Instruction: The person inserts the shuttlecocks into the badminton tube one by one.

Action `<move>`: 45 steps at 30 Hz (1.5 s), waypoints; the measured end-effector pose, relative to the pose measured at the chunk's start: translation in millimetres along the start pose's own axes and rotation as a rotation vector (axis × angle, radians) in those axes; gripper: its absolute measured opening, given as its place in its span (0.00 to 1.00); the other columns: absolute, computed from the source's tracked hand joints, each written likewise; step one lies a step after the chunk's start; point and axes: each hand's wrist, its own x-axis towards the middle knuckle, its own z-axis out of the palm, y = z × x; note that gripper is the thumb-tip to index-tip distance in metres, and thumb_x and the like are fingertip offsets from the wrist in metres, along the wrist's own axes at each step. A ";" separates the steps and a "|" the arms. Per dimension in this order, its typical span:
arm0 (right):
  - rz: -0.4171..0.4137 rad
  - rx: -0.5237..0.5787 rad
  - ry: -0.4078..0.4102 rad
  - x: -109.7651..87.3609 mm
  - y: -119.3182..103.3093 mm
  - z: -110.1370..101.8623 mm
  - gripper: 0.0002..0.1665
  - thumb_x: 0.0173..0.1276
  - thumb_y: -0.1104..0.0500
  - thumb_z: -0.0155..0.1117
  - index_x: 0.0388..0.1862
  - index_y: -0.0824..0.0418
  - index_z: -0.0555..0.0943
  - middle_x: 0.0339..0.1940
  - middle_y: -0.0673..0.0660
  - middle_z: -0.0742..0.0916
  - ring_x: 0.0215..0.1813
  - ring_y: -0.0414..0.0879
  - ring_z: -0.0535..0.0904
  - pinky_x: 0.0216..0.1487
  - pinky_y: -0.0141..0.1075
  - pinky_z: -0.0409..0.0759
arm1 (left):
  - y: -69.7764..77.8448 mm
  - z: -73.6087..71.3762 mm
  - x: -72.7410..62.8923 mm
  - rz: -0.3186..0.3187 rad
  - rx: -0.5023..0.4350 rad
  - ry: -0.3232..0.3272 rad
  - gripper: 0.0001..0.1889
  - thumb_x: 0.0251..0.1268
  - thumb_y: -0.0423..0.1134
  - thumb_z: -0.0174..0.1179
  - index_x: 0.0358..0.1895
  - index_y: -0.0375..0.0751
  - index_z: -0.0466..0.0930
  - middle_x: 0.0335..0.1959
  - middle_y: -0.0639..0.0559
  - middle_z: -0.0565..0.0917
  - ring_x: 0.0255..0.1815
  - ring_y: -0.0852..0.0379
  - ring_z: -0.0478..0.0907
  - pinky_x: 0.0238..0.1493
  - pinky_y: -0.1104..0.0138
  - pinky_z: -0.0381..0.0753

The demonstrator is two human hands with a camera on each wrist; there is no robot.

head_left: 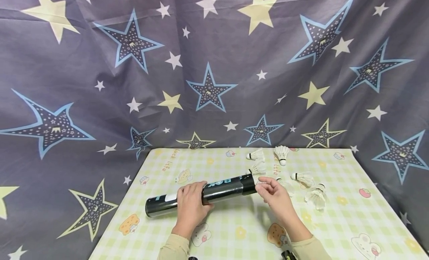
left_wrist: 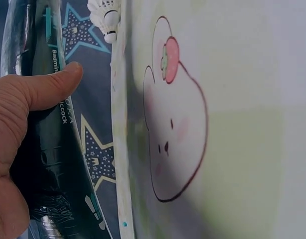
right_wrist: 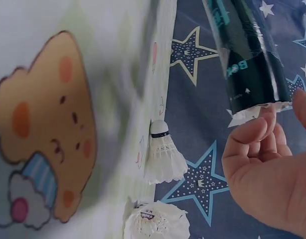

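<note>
A black shuttlecock tube (head_left: 222, 190) is held above the table, its right end a little higher. My left hand (head_left: 191, 206) grips it round the middle, thumb along the near side in the left wrist view. At the tube's right end is my right hand (head_left: 275, 196), fingers loosely bent. In the right wrist view a fingertip reaches into the tube's mouth, where white feather edges show, and the thumb stands apart beside the rim. Several white shuttlecocks lie about the right hand, among them one (right_wrist: 165, 154) with a black band. The tube's inside is hidden.
A table with a green checked cloth (head_left: 234, 249) stands before a dark star-patterned curtain (head_left: 207, 129). Toward the back lie shuttlecocks (head_left: 282, 155), and more (head_left: 316, 197) lie right of my right hand. A small black object (head_left: 288, 254) shows by the right wrist.
</note>
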 end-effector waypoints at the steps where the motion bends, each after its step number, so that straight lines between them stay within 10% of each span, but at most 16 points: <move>1: -0.013 -0.022 0.005 -0.2 1.4 -0.2 0.23 0.76 0.57 0.72 0.65 0.64 0.82 0.42 0.54 0.90 0.37 0.38 0.81 0.39 0.29 0.80 | 0.1 -1.0 0.3 -0.004 -0.001 0.005 0.46 0.38 0.53 0.90 0.67 0.50 0.81 0.60 0.48 0.88 0.63 0.43 0.82 0.69 0.45 0.72; 13: -0.054 -0.182 0.046 -2.2 9.1 9.2 0.13 0.67 0.60 0.80 0.48 0.62 0.90 0.57 0.63 0.87 0.37 0.35 0.82 0.33 0.28 0.79 | 3.4 -5.5 2.2 -0.027 -0.034 -0.009 0.46 0.40 0.53 0.90 0.68 0.49 0.80 0.62 0.47 0.88 0.64 0.42 0.81 0.70 0.44 0.72; 16: 0.016 -0.134 -0.028 -4.2 6.5 10.4 0.16 0.71 0.56 0.77 0.54 0.61 0.90 0.65 0.63 0.87 0.40 0.41 0.86 0.37 0.32 0.82 | 4.5 -5.0 2.6 -0.029 -0.039 -0.002 0.46 0.39 0.52 0.90 0.68 0.50 0.81 0.61 0.47 0.88 0.64 0.43 0.81 0.70 0.44 0.72; 23: 0.041 -0.068 -0.309 -3.3 6.2 9.2 0.21 0.76 0.53 0.72 0.56 0.70 0.85 0.39 0.52 0.91 0.40 0.47 0.89 0.40 0.37 0.84 | 7.7 0.2 2.5 -0.006 -0.058 0.022 0.48 0.32 0.51 0.93 0.65 0.53 0.81 0.59 0.50 0.88 0.63 0.44 0.81 0.70 0.45 0.72; 28: 0.033 -0.071 -0.409 -2.8 7.2 5.6 0.25 0.78 0.53 0.70 0.61 0.72 0.83 0.38 0.51 0.92 0.37 0.47 0.90 0.38 0.37 0.82 | 9.8 2.1 1.2 0.021 -0.052 0.052 0.49 0.28 0.50 0.94 0.64 0.51 0.82 0.57 0.50 0.89 0.61 0.44 0.82 0.69 0.46 0.73; 45: 0.031 -0.145 -0.199 -4.4 4.5 -61.3 0.25 0.79 0.55 0.68 0.67 0.69 0.82 0.52 0.62 0.92 0.40 0.41 0.86 0.44 0.37 0.89 | 8.6 1.6 4.2 -0.021 -0.045 -0.033 0.47 0.35 0.52 0.92 0.66 0.52 0.81 0.61 0.50 0.88 0.64 0.44 0.81 0.73 0.46 0.71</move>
